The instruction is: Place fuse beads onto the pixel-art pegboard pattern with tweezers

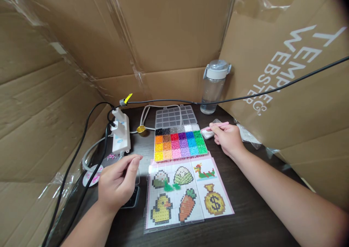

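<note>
My right hand (228, 140) pinches pink tweezers (220, 125), their tips pointing left over a small clear container of white material (207, 133). Further left, the thumb and index finger of my left hand (117, 184) are pressed together; whatever may be between them is too small to tell. Between my hands lies a compartment box (178, 158) of beads sorted by colour. In front of it is a printed bead pattern sheet (229, 203) with a duck, a carrot and other pictures. A clear pegboard (174, 226) covers its left part, with green beads (171, 186) on it.
The box's clear lid (176, 112) is folded back. A water bottle (214, 88) stands behind. At left are a power strip (121, 132), black cables (72, 174) and a gold cup (141, 130). A dark device (132, 199) lies beside my left hand. Cardboard walls (169, 39) surround the table.
</note>
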Demonstrator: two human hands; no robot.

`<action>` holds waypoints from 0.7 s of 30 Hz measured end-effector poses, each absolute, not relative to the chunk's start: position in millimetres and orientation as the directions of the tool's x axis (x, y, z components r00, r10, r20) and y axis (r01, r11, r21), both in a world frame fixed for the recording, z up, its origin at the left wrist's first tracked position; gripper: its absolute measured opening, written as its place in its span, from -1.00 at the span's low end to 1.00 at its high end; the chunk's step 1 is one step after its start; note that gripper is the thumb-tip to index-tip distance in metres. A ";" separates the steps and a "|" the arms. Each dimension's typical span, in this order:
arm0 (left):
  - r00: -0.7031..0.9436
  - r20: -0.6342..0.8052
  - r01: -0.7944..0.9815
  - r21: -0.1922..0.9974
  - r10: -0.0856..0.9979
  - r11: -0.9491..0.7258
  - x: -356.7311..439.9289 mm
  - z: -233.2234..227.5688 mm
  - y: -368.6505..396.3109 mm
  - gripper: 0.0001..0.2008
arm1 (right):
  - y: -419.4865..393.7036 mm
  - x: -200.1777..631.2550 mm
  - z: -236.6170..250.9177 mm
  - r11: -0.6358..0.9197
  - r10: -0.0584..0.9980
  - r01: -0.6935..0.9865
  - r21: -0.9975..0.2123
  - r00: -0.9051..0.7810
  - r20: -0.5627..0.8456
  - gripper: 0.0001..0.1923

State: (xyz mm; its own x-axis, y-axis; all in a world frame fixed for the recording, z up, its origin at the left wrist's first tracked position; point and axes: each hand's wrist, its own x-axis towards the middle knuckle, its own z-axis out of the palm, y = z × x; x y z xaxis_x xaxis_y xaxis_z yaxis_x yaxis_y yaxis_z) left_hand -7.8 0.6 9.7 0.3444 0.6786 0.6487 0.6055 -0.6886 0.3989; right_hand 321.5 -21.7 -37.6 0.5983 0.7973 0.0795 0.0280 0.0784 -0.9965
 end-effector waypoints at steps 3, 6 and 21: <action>0.341 0.644 0.604 0.408 0.685 -0.685 -8.1 9.0 0.4 -0.86 | -21.4 321.4 -40.3 0.077 0.804 -0.009 -0.997 0.592 0.057 -0.60; 0.336 0.633 0.611 0.417 0.697 -0.673 -8.2 8.5 0.6 -0.85 | -20.9 322.7 -41.5 0.089 0.790 -0.007 -0.996 0.610 0.066 -0.62; 0.265 0.641 0.586 0.487 0.721 -0.648 -0.9 6.0 -3.3 -0.85 | -77.0 256.6 -15.6 0.114 0.976 0.189 -0.975 -0.206 0.074 -0.81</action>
